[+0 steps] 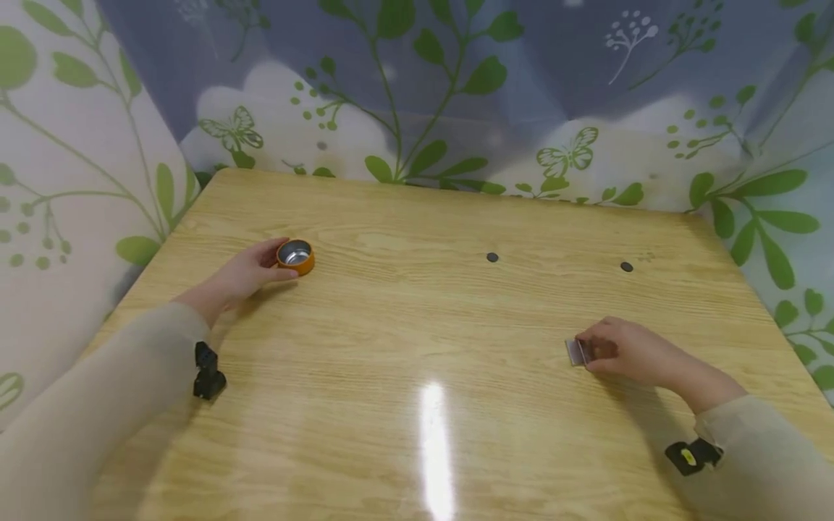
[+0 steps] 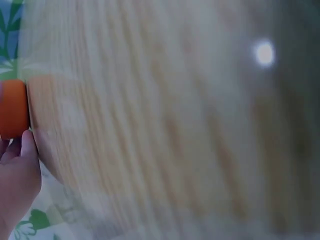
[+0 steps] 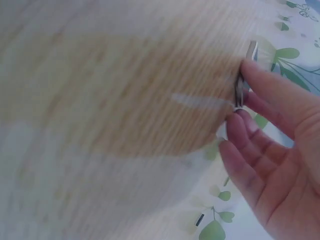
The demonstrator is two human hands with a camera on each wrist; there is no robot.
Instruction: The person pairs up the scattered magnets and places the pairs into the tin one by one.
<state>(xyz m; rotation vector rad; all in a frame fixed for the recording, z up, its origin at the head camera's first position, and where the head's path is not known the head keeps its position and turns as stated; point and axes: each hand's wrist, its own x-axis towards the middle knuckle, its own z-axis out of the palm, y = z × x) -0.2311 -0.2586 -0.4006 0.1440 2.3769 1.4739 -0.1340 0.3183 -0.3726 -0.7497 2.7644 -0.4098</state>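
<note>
On the left of the table, a small round orange cup [image 1: 296,257] with a shiny metal inside stands upright. My left hand [image 1: 237,278] grips its near left side between thumb and fingers. The left wrist view catches only the cup's orange wall [image 2: 14,109] and part of that hand [image 2: 20,175]. At the right, my right hand [image 1: 641,353] pinches a small silvery metal piece [image 1: 576,352] with flat faces, low at the tabletop. Seen edge-on in the right wrist view, the metal piece [image 3: 252,50] is between thumb and fingers; its exact kind cannot be told.
Two small dark discs lie farther back on the wooden table [image 1: 365,325]: one disc [image 1: 492,257] right of the middle, the other disc [image 1: 627,267] beyond my right hand. Leaf-patterned cloth [image 1: 430,152] rises behind the table and along both sides.
</note>
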